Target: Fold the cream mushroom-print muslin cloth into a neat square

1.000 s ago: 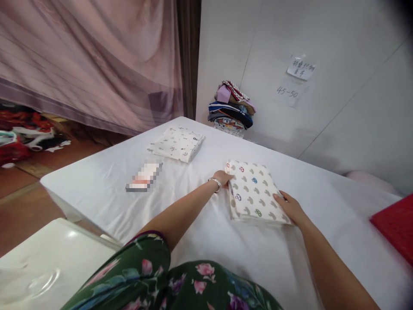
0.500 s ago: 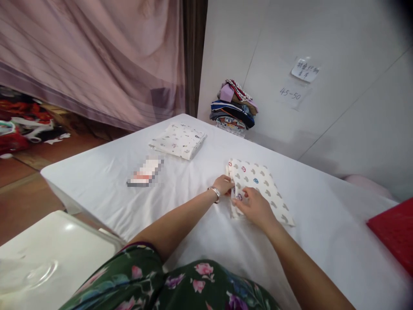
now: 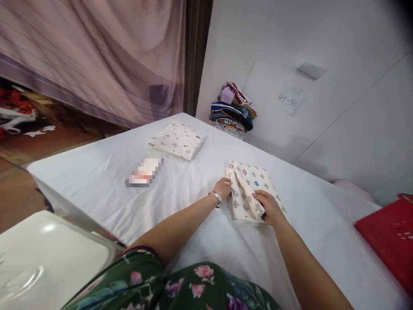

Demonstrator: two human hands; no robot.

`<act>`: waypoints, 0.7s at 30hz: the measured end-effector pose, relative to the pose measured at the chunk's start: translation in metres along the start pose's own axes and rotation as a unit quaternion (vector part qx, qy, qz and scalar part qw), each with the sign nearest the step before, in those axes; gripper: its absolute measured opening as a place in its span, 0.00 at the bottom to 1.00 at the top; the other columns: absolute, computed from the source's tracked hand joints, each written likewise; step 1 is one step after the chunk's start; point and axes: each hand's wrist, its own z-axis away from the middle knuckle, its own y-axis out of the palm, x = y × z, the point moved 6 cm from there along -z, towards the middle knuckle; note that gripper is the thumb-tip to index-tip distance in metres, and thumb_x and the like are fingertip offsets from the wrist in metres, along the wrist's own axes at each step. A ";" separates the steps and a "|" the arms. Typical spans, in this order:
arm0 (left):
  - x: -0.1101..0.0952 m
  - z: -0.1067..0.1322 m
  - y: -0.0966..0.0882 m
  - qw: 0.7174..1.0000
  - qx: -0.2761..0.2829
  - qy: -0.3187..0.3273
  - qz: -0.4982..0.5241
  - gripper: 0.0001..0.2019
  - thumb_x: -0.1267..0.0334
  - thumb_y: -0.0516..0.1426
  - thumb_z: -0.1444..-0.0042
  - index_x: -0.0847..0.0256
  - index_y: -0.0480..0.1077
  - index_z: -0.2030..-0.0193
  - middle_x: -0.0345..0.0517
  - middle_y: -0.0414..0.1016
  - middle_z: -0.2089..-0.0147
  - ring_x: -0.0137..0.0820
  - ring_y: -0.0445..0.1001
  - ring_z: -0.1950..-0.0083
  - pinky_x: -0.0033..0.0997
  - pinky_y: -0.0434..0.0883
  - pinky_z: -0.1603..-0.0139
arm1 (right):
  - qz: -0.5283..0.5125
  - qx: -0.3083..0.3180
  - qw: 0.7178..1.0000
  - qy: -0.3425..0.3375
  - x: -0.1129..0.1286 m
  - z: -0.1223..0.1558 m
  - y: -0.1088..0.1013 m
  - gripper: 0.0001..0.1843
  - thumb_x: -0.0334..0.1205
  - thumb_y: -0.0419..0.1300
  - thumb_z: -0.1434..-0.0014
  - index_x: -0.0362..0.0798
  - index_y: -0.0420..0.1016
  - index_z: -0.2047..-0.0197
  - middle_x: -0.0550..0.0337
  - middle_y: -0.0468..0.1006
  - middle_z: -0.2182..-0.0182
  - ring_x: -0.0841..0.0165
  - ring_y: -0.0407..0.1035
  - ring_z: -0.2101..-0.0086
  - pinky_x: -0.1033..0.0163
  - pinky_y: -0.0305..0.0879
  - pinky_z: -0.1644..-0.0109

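A folded cream cloth (image 3: 240, 206) printed with grey mouse-head shapes and a few coloured motifs lies on the white-covered table (image 3: 180, 198). My left hand (image 3: 222, 187), with a bracelet at the wrist, has its fingers closed at the cloth's left edge; the fingertips are partly hidden. Near the lower right part, my right hand (image 3: 270, 207) pinches the cloth's top layer and lifts it into a raised fold. Farther back lies a second folded white cloth (image 3: 177, 140) with small scattered prints, touched by neither hand.
A pixelated flat object (image 3: 145, 173) lies left on the table. Folded fabrics are stacked (image 3: 232, 110) by the wall, beneath a paper marked 45-50 (image 3: 289, 101). A red item (image 3: 387, 234) sits at the right, a white plastic stool (image 3: 58, 258) at lower left. A pink curtain (image 3: 112, 56) hangs behind.
My right hand has shifted right along the cloth and now raises its top layer in a fold. My left hand stays at the left edge. The wall's upper paper has flipped upward.
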 end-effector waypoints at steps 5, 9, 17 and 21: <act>0.001 0.006 0.007 0.999 0.027 -0.011 -0.030 0.16 0.65 0.59 0.53 0.66 0.66 0.56 0.36 0.68 0.80 0.27 0.69 0.79 0.25 0.69 0.78 | 0.235 0.029 0.963 -0.128 0.006 0.000 0.024 0.11 0.47 0.57 0.53 0.47 0.68 0.72 0.68 0.65 0.82 0.74 0.57 0.81 0.69 0.53 0.77; 0.003 0.013 0.019 0.996 0.075 -0.029 -0.039 0.03 0.69 0.56 0.52 0.64 0.68 0.69 0.35 0.65 0.85 0.26 0.69 0.80 0.24 0.70 0.76 | 0.353 0.016 0.912 -0.209 0.017 0.006 0.033 0.09 0.44 0.53 0.49 0.48 0.69 0.70 0.66 0.67 0.80 0.72 0.60 0.78 0.68 0.56 0.73; 0.007 0.013 0.015 0.992 0.098 -0.032 -0.070 0.08 0.62 0.52 0.46 0.63 0.68 0.72 0.38 0.66 0.85 0.28 0.70 0.81 0.25 0.70 0.76 | 0.451 0.069 0.867 -0.202 0.020 0.021 0.044 0.14 0.46 0.53 0.47 0.51 0.72 0.61 0.63 0.71 0.74 0.69 0.63 0.74 0.65 0.59 0.69; -0.001 -0.003 -0.006 0.990 0.035 0.032 -0.135 0.12 0.58 0.51 0.45 0.63 0.69 0.72 0.44 0.75 0.74 0.26 0.71 0.79 0.24 0.69 0.76 | 0.418 0.093 0.881 -0.202 0.017 0.022 0.043 0.15 0.47 0.52 0.45 0.51 0.74 0.60 0.60 0.75 0.67 0.66 0.67 0.66 0.63 0.61 0.60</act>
